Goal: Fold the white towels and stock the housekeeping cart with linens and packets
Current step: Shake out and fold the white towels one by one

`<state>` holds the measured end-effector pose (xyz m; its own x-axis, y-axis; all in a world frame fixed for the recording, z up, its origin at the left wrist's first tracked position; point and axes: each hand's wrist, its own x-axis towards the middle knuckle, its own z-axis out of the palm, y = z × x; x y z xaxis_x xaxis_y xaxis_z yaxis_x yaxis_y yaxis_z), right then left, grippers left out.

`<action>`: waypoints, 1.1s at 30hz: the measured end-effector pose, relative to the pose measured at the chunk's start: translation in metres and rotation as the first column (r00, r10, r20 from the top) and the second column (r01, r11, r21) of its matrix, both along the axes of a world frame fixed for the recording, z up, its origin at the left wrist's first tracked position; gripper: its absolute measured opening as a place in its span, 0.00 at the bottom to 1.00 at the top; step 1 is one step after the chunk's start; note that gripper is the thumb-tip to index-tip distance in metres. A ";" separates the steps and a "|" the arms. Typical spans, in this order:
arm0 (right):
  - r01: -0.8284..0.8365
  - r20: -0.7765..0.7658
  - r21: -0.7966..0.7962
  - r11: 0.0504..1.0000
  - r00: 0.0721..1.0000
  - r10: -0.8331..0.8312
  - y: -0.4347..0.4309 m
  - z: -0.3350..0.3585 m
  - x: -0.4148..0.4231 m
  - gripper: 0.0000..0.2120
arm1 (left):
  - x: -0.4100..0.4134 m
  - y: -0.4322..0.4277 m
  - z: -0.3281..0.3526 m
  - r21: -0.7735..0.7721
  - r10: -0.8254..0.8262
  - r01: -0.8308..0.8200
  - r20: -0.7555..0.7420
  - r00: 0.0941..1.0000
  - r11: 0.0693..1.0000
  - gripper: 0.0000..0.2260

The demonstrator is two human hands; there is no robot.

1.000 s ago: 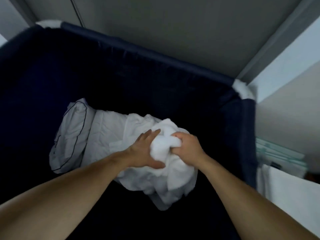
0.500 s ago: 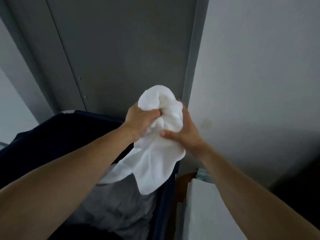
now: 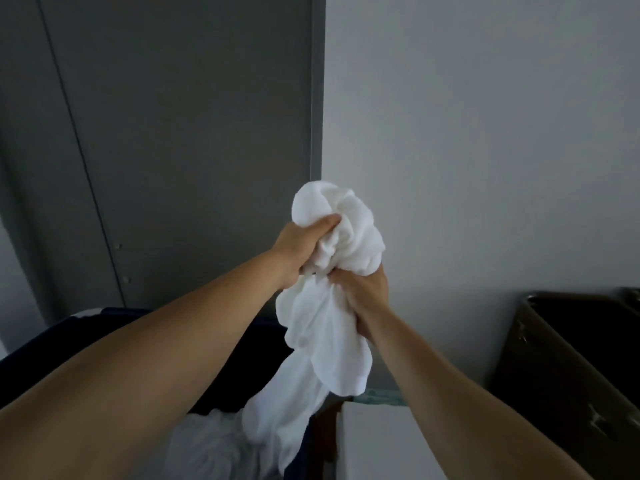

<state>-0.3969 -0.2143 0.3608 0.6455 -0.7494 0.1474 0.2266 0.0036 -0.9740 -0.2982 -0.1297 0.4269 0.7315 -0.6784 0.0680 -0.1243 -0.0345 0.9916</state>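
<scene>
White towel (image 3: 341, 237) bunched mid-frame, tail hanging to 6 o'clock over navy hamper (image 3: 266, 344). L hand (image 3: 301, 244) fisted on wad at 9; R hand (image 3: 363, 292) clenching neck at 5. Step, prob.: lifting out to fold. Next: find corners, shake flat.

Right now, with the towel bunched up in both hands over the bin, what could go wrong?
1. Both the left hand and right hand grip the white towel as a wad, no edge or corner held, so it may unfurl unevenly or slip when shaken out.
2. Its tail hangs into the navy bin by the other linens; lifting might drag one out.
</scene>
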 end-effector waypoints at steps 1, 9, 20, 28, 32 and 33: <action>0.023 0.017 0.013 1.000 1.000 -0.023 0.002 0.005 -0.005 0.25 | 0.000 0.007 -0.002 -0.031 -0.080 0.080 -0.010 0.997 0.996 0.23; 0.206 -0.006 0.057 0.977 0.979 -0.206 -0.002 0.066 -0.055 0.18 | 0.005 0.051 -0.089 0.102 -0.446 0.437 0.087 0.891 0.893 0.37; 0.246 -0.027 -0.069 0.967 0.968 -0.248 -0.036 0.093 -0.126 0.20 | -0.041 0.012 -0.128 0.391 -0.524 0.462 0.061 0.850 0.796 0.18; 0.357 0.080 -0.058 0.932 0.932 -0.353 -0.113 0.101 -0.183 0.26 | -0.103 -0.080 -0.006 0.012 -0.083 0.083 0.286 0.955 0.997 0.03; 0.374 0.165 -0.074 0.925 0.919 -0.358 -0.152 0.117 -0.207 0.30 | -0.136 -0.122 0.037 -0.086 -0.024 0.058 0.355 0.935 0.995 0.03; 0.364 0.177 -0.080 0.928 0.921 -0.346 -0.161 0.121 -0.213 0.31 | -0.138 -0.128 0.038 -0.072 -0.031 0.062 0.377 0.926 0.995 0.04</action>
<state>-0.6100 -0.3754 0.4821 0.3019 -0.8984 0.3191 0.3434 -0.2098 -0.9155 -0.4367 -0.2575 0.4651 0.6096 -0.6916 0.3873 -0.4868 0.0589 0.8715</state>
